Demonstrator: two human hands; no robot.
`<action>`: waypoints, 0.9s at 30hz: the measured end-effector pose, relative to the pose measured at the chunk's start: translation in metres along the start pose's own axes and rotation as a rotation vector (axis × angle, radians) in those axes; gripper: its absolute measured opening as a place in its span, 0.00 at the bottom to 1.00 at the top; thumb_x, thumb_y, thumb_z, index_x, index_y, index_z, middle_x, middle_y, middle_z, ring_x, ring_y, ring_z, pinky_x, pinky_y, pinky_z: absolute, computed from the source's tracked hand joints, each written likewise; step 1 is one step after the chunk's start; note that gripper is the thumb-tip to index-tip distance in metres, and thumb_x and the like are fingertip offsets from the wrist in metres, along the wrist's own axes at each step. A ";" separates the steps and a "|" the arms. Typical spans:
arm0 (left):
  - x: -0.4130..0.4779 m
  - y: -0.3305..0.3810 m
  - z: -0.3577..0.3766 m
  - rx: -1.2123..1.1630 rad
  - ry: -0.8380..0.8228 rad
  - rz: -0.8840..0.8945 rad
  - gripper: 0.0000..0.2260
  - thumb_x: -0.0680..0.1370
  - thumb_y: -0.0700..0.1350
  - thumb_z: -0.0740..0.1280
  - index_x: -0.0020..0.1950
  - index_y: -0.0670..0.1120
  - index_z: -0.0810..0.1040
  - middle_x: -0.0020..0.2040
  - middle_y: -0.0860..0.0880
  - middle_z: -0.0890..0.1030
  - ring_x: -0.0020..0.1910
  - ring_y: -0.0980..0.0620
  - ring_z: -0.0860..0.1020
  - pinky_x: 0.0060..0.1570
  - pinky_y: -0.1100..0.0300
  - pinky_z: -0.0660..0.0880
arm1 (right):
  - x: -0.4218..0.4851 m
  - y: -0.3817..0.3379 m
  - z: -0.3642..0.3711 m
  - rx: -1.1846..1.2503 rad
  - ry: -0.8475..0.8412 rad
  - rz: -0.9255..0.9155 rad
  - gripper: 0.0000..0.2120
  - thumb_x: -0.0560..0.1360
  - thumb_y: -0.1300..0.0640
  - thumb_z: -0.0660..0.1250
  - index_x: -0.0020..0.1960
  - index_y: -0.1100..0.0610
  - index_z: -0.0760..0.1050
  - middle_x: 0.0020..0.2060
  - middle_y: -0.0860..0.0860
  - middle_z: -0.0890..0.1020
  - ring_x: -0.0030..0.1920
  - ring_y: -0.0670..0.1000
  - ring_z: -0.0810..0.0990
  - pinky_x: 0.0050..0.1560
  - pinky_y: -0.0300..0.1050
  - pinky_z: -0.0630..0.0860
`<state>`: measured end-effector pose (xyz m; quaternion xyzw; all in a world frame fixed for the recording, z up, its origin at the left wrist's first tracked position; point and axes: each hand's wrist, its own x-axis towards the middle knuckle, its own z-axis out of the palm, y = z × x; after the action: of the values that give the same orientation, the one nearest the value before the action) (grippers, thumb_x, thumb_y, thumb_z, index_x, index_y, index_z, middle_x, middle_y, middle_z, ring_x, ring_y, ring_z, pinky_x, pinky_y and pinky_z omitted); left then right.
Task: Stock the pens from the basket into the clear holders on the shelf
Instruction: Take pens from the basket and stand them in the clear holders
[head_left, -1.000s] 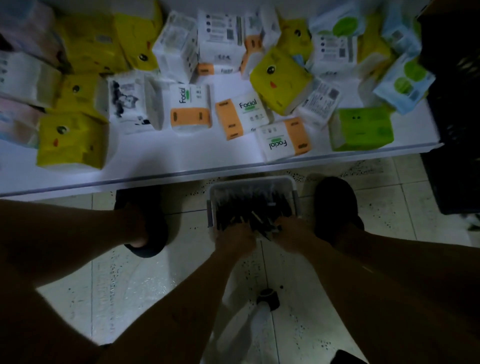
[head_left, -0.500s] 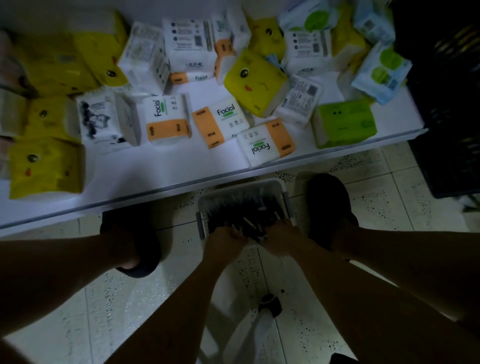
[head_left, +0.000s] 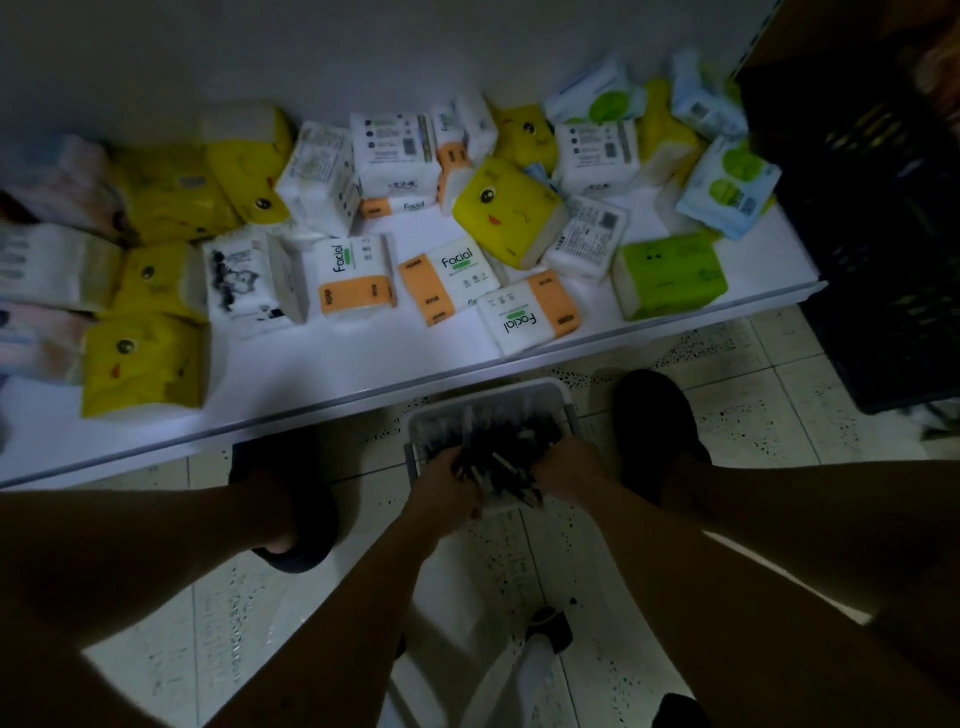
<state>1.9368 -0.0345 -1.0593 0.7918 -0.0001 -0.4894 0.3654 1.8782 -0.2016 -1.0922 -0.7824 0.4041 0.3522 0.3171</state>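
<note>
White plastic basket stays on the tiled floor, just below the front edge of the shelf; since half a second ago both hands have pushed further in among the pens and bunched a bundle between them; the pens are dark and slim, some with pale tips, heaped lengthwise and filling the basket; left grip curls its fingers round the bundle's left side; right grip curls round the right side, both closed on pens; tissue packs crowd the shelf.
</note>
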 end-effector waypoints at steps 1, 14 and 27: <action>-0.004 0.005 -0.001 -0.017 -0.013 0.003 0.22 0.79 0.32 0.60 0.71 0.46 0.68 0.59 0.41 0.78 0.37 0.53 0.77 0.26 0.69 0.71 | -0.003 0.000 -0.002 0.024 0.060 0.001 0.14 0.75 0.55 0.66 0.57 0.61 0.78 0.52 0.58 0.80 0.30 0.45 0.64 0.30 0.37 0.63; -0.067 0.068 0.005 0.171 0.231 0.260 0.11 0.84 0.43 0.51 0.57 0.42 0.72 0.40 0.45 0.76 0.36 0.50 0.73 0.33 0.59 0.68 | -0.086 -0.004 -0.031 0.671 0.198 -0.243 0.08 0.74 0.70 0.65 0.45 0.59 0.78 0.36 0.56 0.81 0.35 0.54 0.83 0.42 0.53 0.83; -0.155 0.146 -0.036 -0.160 0.330 0.700 0.12 0.78 0.30 0.53 0.53 0.46 0.66 0.42 0.47 0.77 0.38 0.48 0.72 0.33 0.59 0.66 | -0.211 -0.061 -0.109 0.900 0.508 -0.687 0.09 0.80 0.62 0.63 0.48 0.69 0.75 0.38 0.63 0.77 0.30 0.51 0.78 0.30 0.41 0.76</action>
<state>1.9366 -0.0653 -0.8453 0.7809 -0.1731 -0.1996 0.5660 1.8728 -0.1716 -0.8493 -0.7168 0.3007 -0.1720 0.6051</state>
